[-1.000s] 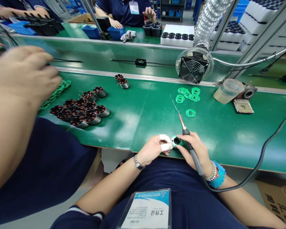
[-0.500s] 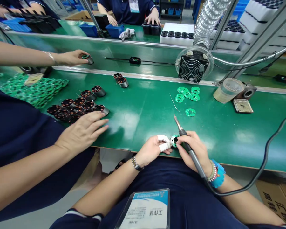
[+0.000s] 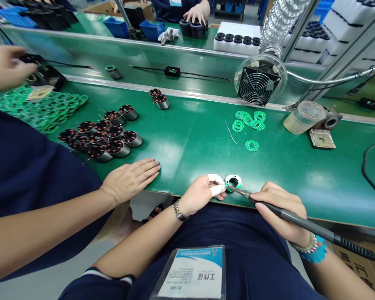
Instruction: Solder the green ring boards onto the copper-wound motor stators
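Note:
Near the front edge of the green table, my left hand (image 3: 203, 192) grips a round part with a green and white ring board (image 3: 233, 182) on top, using fingers wrapped in white tape. My right hand (image 3: 283, 210) is closed around a soldering iron (image 3: 287, 216). The iron's tip touches or nearly touches the lower left side of the ring board. Beyond them lie a single green ring board (image 3: 251, 145), a small pile of green boards (image 3: 258, 125) and a thin wire (image 3: 230, 131).
Wound motor parts (image 3: 115, 148) stand at the left by a co-worker's hand (image 3: 131, 177). Green boards (image 3: 50, 110) are stacked behind them. A fan (image 3: 256, 85), a cloudy cup (image 3: 304, 118) and a sponge tray (image 3: 321, 139) stand at the back right.
My right hand has moved right, and the iron's tip has come down onto the ring board. The co-worker set down a part on the ledge and drew one hand left; the other moved right.

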`<state>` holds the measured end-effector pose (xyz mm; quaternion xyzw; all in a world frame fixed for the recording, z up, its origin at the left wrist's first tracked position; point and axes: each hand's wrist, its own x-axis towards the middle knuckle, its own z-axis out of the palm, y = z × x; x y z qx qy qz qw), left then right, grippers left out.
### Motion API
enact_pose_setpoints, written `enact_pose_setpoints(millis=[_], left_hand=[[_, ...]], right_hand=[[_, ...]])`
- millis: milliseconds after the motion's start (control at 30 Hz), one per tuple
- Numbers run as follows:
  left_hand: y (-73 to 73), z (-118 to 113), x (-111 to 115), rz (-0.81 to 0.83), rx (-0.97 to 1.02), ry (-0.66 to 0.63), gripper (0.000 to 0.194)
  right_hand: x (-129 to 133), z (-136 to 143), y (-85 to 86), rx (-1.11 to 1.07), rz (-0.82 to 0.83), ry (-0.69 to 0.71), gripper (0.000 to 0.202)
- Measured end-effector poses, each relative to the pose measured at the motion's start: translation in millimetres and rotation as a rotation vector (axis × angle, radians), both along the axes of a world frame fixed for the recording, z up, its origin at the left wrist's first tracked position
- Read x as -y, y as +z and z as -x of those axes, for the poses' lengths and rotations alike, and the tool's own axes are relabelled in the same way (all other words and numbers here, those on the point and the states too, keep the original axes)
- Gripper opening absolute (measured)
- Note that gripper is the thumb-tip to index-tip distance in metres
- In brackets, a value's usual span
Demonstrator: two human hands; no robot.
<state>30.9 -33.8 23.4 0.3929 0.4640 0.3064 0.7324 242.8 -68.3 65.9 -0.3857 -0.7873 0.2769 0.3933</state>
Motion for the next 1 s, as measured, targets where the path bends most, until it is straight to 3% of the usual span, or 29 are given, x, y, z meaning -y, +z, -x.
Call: enact_pose_setpoints(millis=[367, 500, 600, 733, 867, 933, 1000], left_hand=[[0.2, 0, 0, -0.005, -0.026, -0.011, 0.014], [0.3, 0, -1, -0.020, -0.055, -0.038, 0.013], [2.3, -1, 0, -0.049, -0.083, -0.062, 0.016], [3.1, -2, 6, -0.204, -0.248, -0.076, 0.020], [0.0, -9, 10, -0.683, -0.589, -0.089, 0.064], [0.1, -14, 6, -0.819, -0.680, -0.207, 0.072], [3.3, -17, -6, -0.844, -0.722, -0.306, 0.068]], right_hand=[[-2, -2, 3.7, -0.016, -0.015, 0.025, 0.024], [-2, -14, 8.7, -0.065, -0.032, -0.039, 0.027], [-10, -31, 6.9, -0.063, -0.050, -0.186, 0.023], [-50, -70, -2.7, 0.025, -0.168, -0.587, 0.015], [-110, -123, -14.1, 0.151, -0.458, -0.865, 0.026], [-134, -140, -21.6, 0.272, -0.439, -0.892, 0.030], [-146, -142, -29.6, 0.302, -0.338, -0.852, 0.030]])
